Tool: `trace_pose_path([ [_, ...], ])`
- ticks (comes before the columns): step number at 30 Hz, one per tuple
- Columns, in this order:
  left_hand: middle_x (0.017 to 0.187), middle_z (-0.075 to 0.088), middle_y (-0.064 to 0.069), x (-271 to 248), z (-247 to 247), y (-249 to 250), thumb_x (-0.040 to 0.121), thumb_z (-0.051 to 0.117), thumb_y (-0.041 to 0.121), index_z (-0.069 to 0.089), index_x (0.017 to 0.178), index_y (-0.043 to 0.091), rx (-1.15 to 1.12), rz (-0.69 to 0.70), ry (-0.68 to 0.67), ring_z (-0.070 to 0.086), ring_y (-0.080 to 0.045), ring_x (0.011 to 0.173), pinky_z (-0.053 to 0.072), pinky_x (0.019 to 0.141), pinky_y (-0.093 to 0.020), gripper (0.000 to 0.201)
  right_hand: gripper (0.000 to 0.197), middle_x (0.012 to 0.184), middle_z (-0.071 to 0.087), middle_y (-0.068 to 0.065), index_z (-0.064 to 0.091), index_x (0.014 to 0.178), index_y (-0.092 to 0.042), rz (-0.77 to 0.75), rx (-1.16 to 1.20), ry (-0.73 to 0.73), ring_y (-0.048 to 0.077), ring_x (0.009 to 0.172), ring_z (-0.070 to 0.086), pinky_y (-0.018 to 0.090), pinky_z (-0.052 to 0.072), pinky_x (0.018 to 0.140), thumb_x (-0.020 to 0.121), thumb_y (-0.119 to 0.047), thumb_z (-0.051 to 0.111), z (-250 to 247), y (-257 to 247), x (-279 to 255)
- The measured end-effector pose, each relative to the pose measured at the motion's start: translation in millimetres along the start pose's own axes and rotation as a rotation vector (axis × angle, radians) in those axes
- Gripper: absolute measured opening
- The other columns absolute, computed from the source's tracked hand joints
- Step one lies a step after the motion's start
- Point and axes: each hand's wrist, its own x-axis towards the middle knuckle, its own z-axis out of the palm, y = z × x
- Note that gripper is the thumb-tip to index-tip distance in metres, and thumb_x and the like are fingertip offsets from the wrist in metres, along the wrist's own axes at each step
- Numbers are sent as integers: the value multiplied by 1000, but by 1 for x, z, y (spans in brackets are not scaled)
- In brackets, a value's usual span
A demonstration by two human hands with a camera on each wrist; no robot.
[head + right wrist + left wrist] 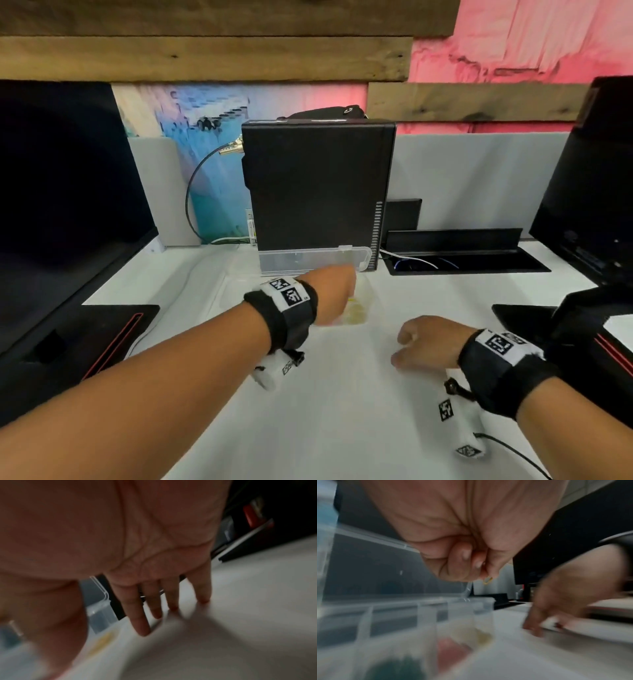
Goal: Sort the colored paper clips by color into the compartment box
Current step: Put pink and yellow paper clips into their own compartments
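A clear compartment box [426, 609] lies open on the white table, its lid [315, 260] standing up against a black computer. My left hand [339, 287] hovers over the box's right end, and its curled fingers [465, 563] pinch a yellow paper clip [487, 580]. Below it one compartment holds a heap of yellow clips [474, 634], with red clips [452, 650] and dark green clips [399, 669] in nearer compartments. To the right of the box, my right hand [411, 346] has its straight fingers [140, 622] touching the table and holds nothing. The views are blurred.
A black computer [318, 192] stands upright right behind the box. Dark monitors [65, 192] flank the table left and right, with black bases [85, 339] on it. An open cable well [462, 263] sits at the back right. White tabletop [325, 411] lies in front.
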Motion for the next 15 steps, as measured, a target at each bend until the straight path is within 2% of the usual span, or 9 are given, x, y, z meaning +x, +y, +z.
trace_pose_path([
  [2, 93, 62, -6, 24, -1, 4, 91, 48, 2, 56, 102, 11, 44, -45, 6, 58, -25, 81, 43, 66, -30, 17, 64, 130, 54, -8, 54, 129, -27, 9, -15, -6, 14, 113, 55, 27, 47, 94, 71, -46, 73, 8, 5, 1],
  [3, 101, 64, -6, 34, 4, 3, 93, 49, 3, 57, 109, 13, 51, -62, -5, 62, -25, 90, 45, 70, -30, 21, 66, 129, 53, -9, 52, 129, -29, 4, -9, -1, 14, 110, 55, 26, 48, 90, 68, -42, 75, 9, 6, 1],
  [4, 111, 64, -5, 42, 10, 1, 95, 51, 8, 56, 120, 16, 33, -76, -15, 62, -25, 98, 46, 75, -28, 27, 66, 126, 53, -9, 51, 128, -30, -1, -17, 2, 14, 107, 56, 25, 49, 87, 68, -38, 75, 9, 7, 0],
  [6, 124, 61, -1, 49, 21, -3, 96, 55, 16, 43, 140, 31, -64, -95, -24, 60, -24, 108, 49, 88, -30, 48, 64, 121, 53, -8, 49, 127, -30, -3, -25, 1, 15, 102, 57, 25, 50, 82, 69, -35, 76, 9, 8, 1],
  [8, 130, 58, 1, 44, 23, -5, 96, 55, 16, 31, 148, 38, -87, -66, -27, 58, -23, 114, 48, 95, -31, 61, 63, 122, 53, -7, 48, 126, -29, -19, -27, -3, 16, 102, 56, 26, 49, 82, 71, -35, 77, 9, 7, 1],
  [10, 135, 56, 3, 34, 19, -9, 97, 53, 14, 30, 149, 40, -58, -28, 7, 56, -21, 119, 46, 97, -30, 63, 62, 125, 53, -7, 48, 127, -28, -26, -40, -9, 16, 103, 55, 26, 48, 83, 72, -36, 77, 10, 8, 1],
  [11, 136, 55, 4, 25, 15, -12, 97, 51, 14, 35, 147, 41, -44, -8, 45, 56, -19, 120, 46, 98, -30, 59, 61, 125, 53, -7, 48, 127, -28, -28, -52, -14, 16, 103, 55, 26, 48, 83, 73, -36, 76, 10, 8, 1],
  [13, 131, 56, 6, 6, -1, -22, 97, 48, 17, 48, 137, 43, 21, 49, 195, 54, -19, 118, 47, 99, -34, 48, 59, 126, 53, -7, 49, 125, -28, -34, -80, -25, 16, 104, 55, 27, 49, 85, 74, -38, 75, 9, 7, 1],
  [15, 124, 54, 5, -13, -22, -42, 94, 50, 20, 52, 130, 42, 86, 79, 374, 50, -19, 115, 47, 99, -38, 42, 53, 123, 56, -7, 54, 121, -26, -36, -118, -32, 15, 105, 57, 28, 50, 89, 74, -43, 72, 2, 4, 3],
])
